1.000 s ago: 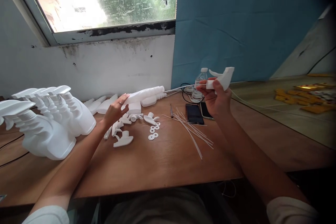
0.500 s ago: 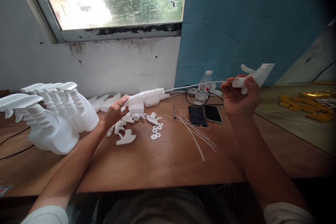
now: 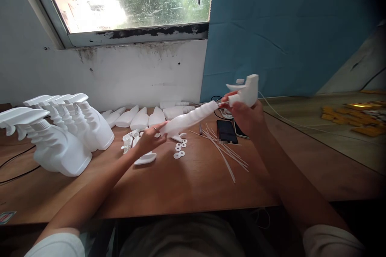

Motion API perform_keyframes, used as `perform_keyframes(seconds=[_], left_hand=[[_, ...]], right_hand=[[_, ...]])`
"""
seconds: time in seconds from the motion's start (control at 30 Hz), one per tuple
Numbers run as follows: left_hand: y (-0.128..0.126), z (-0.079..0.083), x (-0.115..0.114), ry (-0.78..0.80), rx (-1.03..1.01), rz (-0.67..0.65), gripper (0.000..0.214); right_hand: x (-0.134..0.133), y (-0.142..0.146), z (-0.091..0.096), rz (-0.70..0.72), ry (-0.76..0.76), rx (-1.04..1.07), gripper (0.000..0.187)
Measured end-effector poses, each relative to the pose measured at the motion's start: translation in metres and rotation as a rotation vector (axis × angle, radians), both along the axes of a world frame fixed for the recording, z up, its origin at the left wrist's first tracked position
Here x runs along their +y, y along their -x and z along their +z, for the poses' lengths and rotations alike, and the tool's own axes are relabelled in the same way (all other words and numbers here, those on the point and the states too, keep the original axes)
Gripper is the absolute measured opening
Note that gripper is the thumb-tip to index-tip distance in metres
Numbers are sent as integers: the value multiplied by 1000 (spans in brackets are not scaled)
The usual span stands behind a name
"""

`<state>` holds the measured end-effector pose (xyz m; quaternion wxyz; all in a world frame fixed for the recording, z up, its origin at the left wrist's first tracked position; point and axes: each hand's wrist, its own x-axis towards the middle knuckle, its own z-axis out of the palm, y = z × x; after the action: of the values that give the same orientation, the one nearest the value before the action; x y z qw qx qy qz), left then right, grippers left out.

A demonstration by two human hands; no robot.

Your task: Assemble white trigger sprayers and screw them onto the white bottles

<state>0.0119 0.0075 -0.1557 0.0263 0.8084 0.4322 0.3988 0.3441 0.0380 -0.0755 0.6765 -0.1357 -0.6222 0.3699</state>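
Note:
My left hand (image 3: 150, 138) is closed round the base of a white plastic bottle (image 3: 188, 119), held tilted above the wooden table (image 3: 187, 184) with its neck pointing up to the right. My right hand (image 3: 245, 112) grips a white trigger sprayer head (image 3: 247, 90) right at the bottle's neck; a thin dip tube runs between them. Below the bottle lie loose white trigger parts (image 3: 132, 142), small white washers (image 3: 178, 150) and a bundle of thin white tubes (image 3: 224, 150).
Finished white spray bottles (image 3: 60, 136) stand at the left. Empty bottles (image 3: 140, 117) lie in a row by the wall. Two phones (image 3: 227, 130) lie under my right hand. A white cable (image 3: 289, 122) crosses right. Yellow items (image 3: 346, 114) sit far right.
My left hand picked up a bottle from the row by the wall and lifted it. My right hand swung the sprayer head back left, down to the bottle's neck.

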Motion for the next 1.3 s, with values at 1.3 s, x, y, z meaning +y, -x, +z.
perform_keyframes(seconds=[1.3], left_hand=[[-31, 148, -68, 38, -274, -338, 35]], right_hand=[[-57, 130, -13, 751, 229, -138, 26]])
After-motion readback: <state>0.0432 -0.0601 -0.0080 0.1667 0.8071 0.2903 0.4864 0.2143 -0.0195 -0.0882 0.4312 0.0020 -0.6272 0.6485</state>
